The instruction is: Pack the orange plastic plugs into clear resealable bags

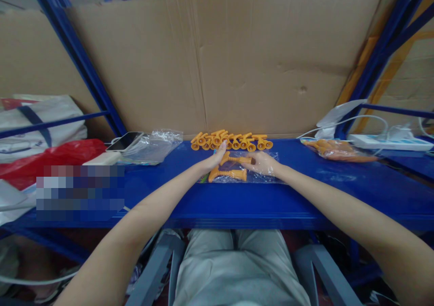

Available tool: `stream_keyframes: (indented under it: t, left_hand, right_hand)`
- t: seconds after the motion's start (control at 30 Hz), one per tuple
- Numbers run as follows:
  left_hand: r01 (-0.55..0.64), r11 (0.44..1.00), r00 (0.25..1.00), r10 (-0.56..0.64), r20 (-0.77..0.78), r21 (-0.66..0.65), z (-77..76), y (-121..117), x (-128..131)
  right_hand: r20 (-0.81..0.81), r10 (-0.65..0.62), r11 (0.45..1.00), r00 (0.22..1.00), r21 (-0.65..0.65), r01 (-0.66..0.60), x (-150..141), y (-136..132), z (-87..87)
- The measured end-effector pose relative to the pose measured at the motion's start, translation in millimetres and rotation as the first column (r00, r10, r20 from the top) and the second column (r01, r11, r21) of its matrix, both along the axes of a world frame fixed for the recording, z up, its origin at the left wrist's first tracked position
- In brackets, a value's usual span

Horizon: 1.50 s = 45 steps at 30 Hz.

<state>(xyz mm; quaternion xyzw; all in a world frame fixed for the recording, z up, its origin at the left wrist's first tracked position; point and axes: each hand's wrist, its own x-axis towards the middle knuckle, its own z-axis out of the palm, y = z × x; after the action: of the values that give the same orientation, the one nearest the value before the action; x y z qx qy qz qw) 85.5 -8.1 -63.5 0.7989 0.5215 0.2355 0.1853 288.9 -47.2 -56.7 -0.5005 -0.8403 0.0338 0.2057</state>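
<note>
Two orange plastic pieces with flared ends lie in front of me at a clear plastic bag (260,177). The lower orange piece (232,175) rests flat in the bag. My right hand (263,162) is closed around the flared end of the upper orange piece (237,159), with clear film lying over part of the hand. At the bag's left end is my left hand (214,159), its visible fingers stretched upward beside the narrow end of the upper piece. Its underside is hidden.
Several more orange pieces (230,141) stand in a row against the cardboard wall (271,71). To the left lie clear bags (158,148), a phone (126,141) and a red bag (64,157). A filled bag (339,149) and a white power strip (389,142) are on the right.
</note>
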Motion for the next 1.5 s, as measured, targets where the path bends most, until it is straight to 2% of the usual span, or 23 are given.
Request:
stream_keyframes:
  t: [0.17, 0.27, 0.47, 0.67, 0.8, 0.9, 1.03, 1.2, 1.27, 1.37, 1.5]
  left_hand:
    - [0.009, 1.000, 0.997, -0.009, 0.071, -0.002, 6.6, 8, -6]
    - [0.001, 1.000, 0.999, -0.002, 0.049, 0.010, 13.2, 6, -9]
    - [0.052, 0.998, 0.998, -0.050, 0.044, -0.047, 21.0, -9, -5]
    - [0.110, 0.991, 0.990, -0.102, 0.093, -0.081, 20.6, -8, -8]
    - [0.120, 0.993, 0.993, -0.120, -0.019, 0.006, 17.1, -8, -8]
    - [0.161, 0.986, 0.976, -0.153, -0.154, 0.041, 13.2, -12, -6]
    - [0.202, 0.979, 0.930, -0.202, -0.307, -0.032, 9.8, -17, 0]
    - [0.188, 0.978, 0.893, -0.211, -0.397, -0.096, 12.6, -16, 1]
    - [0.161, 0.981, 0.890, -0.192, -0.414, -0.108, 14.3, -13, -2]
    - [0.127, 0.985, 0.885, -0.166, -0.435, -0.119, 15.0, -7, -8]
    - [0.107, 0.988, 0.882, -0.145, -0.449, -0.109, 15.4, 1, -17]
  right_hand:
    - [-0.003, 0.000, 1.000, 1.000, -0.005, 0.000, 2, 2, -0.6]
    - [-0.052, 0.002, 1.000, 0.999, -0.024, -0.004, 2, 4, -2.2]
    - [-0.296, 0.120, 0.985, 0.948, -0.081, -0.150, 9, 15, -8.5]
    - [-0.348, 0.144, 0.973, 0.926, -0.122, -0.197, 14, 25, -15.0]
    - [-0.373, 0.126, 0.978, 0.919, -0.109, -0.178, 12, 24, -15.6]
    - [-0.408, 0.084, 0.970, 0.909, -0.174, -0.168, 9, 21, -13.6]
    - [-0.507, -0.028, 0.941, 0.862, -0.305, -0.149, 6, 15, -9.0]
    - [-0.572, -0.092, 0.916, 0.815, -0.369, -0.156, 5, 12, -1.7]
    - [-0.586, -0.104, 0.924, 0.803, -0.356, -0.140, 7, 14, 0.9]
    - [-0.606, -0.106, 0.960, 0.789, -0.268, -0.077, 18, 24, 3.5]
    - [-0.558, -0.166, 0.986, 0.813, -0.074, 0.151, 43, 43, 2.4]
